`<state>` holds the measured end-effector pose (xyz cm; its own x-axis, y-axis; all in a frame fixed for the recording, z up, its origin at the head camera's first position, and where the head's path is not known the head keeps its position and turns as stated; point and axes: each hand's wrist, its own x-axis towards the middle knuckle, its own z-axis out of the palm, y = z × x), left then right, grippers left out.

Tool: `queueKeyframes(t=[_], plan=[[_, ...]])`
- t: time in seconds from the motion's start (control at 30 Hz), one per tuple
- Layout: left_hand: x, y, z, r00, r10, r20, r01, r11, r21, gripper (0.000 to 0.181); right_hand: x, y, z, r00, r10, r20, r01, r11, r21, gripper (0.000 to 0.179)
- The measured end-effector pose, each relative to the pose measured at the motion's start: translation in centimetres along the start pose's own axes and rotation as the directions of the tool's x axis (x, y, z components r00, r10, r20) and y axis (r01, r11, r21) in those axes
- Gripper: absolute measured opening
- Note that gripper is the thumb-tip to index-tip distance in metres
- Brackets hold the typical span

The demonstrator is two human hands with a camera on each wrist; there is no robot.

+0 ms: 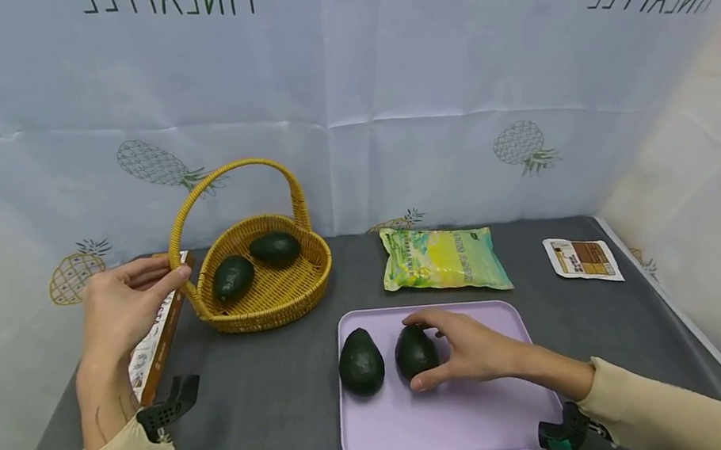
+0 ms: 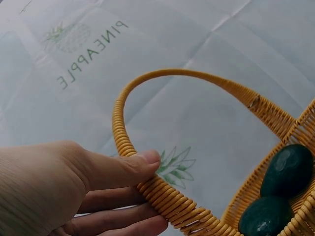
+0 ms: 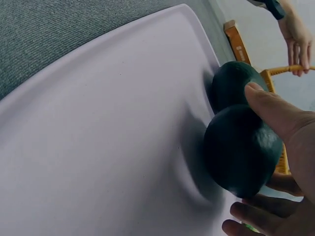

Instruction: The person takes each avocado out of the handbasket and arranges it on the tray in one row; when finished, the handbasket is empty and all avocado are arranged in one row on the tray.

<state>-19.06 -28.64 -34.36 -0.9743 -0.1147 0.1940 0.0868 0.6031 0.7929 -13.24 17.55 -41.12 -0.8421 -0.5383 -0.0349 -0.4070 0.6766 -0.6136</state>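
My left hand [image 1: 125,307] pinches the side of the yellow wicker basket's handle [image 1: 228,169], thumb on the near side and fingers behind, as the left wrist view shows. In the basket [image 1: 275,316] lie two dark green avocados [image 1: 234,278] [image 1: 274,249]. Over the lilac tray [image 1: 399,443], my right hand [image 1: 464,343] holds a third avocado [image 1: 415,352] between the thumb below and the fingers above. To its left on the tray is another avocado [image 1: 360,363]. In the right wrist view the thumb [image 3: 273,108] overlaps this farther avocado [image 3: 234,83].
A green and yellow packet [image 1: 442,259] lies behind the tray. Farther right is a small white and brown sachet [image 1: 584,258]. A long brown and white box [image 1: 157,345] lies partly behind my left hand. A pineapple-print cloth [image 1: 374,54] hangs around the grey table [image 1: 266,427].
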Motion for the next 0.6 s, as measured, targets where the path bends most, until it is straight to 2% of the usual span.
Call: queueKeyframes(t=[0.23,0.6], plan=[[-0.09,0.02,-0.05,1.0,-0.017,0.004,0.017,1.0,0.026,0.06,-0.07,0.0,0.07,1.0,-0.001,-0.001,0.001,1.0,0.007,0.091],[-0.11,0.04,-0.05,1.0,-0.008,0.004,0.008,1.0,0.019,0.058,-0.14,-0.02,-0.17,1.0,0.017,-0.011,-0.017,1.0,-0.005,0.094]])
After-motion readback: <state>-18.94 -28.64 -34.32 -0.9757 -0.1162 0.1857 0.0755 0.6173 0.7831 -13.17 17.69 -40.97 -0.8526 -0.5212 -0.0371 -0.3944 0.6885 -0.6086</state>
